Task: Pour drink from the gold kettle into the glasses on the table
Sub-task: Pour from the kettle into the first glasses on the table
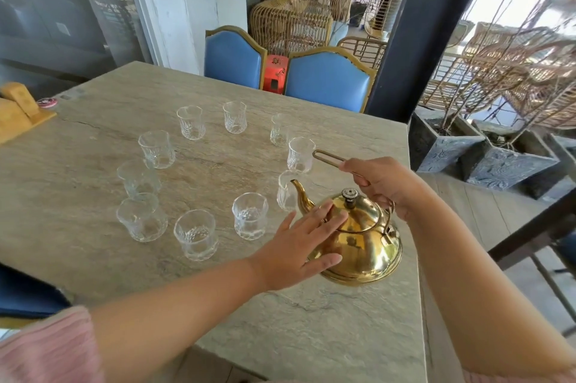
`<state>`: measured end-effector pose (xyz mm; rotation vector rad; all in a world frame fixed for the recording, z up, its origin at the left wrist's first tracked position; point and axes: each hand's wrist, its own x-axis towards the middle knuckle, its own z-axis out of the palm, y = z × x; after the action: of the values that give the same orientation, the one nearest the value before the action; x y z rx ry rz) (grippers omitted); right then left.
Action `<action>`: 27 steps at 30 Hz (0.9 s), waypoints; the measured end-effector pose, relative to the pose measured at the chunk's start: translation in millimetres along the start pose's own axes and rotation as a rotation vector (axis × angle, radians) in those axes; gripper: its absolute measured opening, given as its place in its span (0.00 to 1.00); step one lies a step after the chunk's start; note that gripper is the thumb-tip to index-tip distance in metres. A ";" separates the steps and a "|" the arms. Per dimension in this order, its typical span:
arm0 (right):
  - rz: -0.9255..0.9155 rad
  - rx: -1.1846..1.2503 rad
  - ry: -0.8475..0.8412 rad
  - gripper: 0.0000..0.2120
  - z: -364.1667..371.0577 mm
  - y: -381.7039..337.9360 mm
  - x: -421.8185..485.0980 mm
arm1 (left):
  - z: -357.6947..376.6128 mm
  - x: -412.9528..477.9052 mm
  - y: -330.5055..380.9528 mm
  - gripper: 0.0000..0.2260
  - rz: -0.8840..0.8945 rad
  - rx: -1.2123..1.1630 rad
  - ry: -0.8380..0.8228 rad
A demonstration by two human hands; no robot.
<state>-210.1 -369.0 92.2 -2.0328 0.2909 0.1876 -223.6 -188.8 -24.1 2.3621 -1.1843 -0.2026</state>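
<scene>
Gold kettle sits on the table just under the right hand, which grips its wire handle, the left hand lying flat-fingered against its side, spout aimed past both at the nearest glass

Worn: pink ribbed-knit top. Its left sleeve ends about the elbow, forearm bare down to the left hand. Of the right sleeve only a pink sliver shows at frame bottom; right hand bare too.
</scene>
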 end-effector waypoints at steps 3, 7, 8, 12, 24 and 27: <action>-0.019 -0.036 0.105 0.20 -3.0 2.2 5.3 | -2.8 12.0 -0.3 0.29 0.016 -0.002 -0.046; -0.075 -0.142 0.182 0.22 -9.2 -1.6 10.9 | -8.6 28.5 -5.2 0.30 0.059 -0.076 -0.118; -0.085 -0.166 0.181 0.21 -10.8 -3.7 11.7 | -9.6 32.0 -6.4 0.31 0.068 -0.103 -0.141; -0.070 -0.219 0.188 0.20 -15.7 -5.9 20.4 | -12.3 46.3 -14.1 0.33 0.084 -0.163 -0.205; -0.092 -0.292 0.055 0.22 -30.7 -2.8 65.4 | 10.7 71.8 -15.0 0.32 -0.004 -0.146 -0.114; -0.119 -0.332 -0.002 0.23 -30.4 -2.5 76.5 | 14.3 73.7 -13.9 0.31 -0.034 -0.150 -0.086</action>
<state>-135.8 -404.4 88.6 -2.3709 0.1428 0.1731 -173.4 -244.7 -37.2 2.2629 -1.1272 -0.3944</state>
